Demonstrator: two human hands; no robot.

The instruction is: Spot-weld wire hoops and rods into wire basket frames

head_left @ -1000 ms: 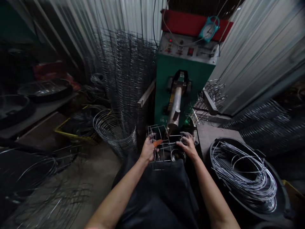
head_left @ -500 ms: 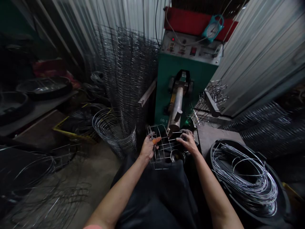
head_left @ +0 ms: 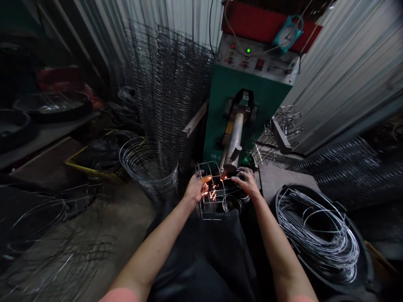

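My left hand [head_left: 194, 188] is closed around the left side of a small wire frame [head_left: 211, 219], with an orange cover on one finger. Opposite it, my right hand [head_left: 247, 182] pinches the end of a thin metal wire that runs across to the frame. Between the two hands, the electrode arm [head_left: 234, 142] of a green spot welder [head_left: 217, 94] comes down onto the wire. Orange sparks [head_left: 213, 193] spray from the contact toward my left fingers. The lower electrode is mostly hidden.
Tall stacks of wire baskets [head_left: 171, 92] and a round wire basket [head_left: 147, 167] stand to the left. At right, a black tub [head_left: 278, 201] holds loose wires [head_left: 324, 235] beside a flat board [head_left: 289, 178]. A dark apron [head_left: 201, 256] covers my lap.
Sparks have appeared at the electrode tip, and a green light has come on at the welder's panel. The upper electrode now meets the wire. My hands keep nearly the same hold.
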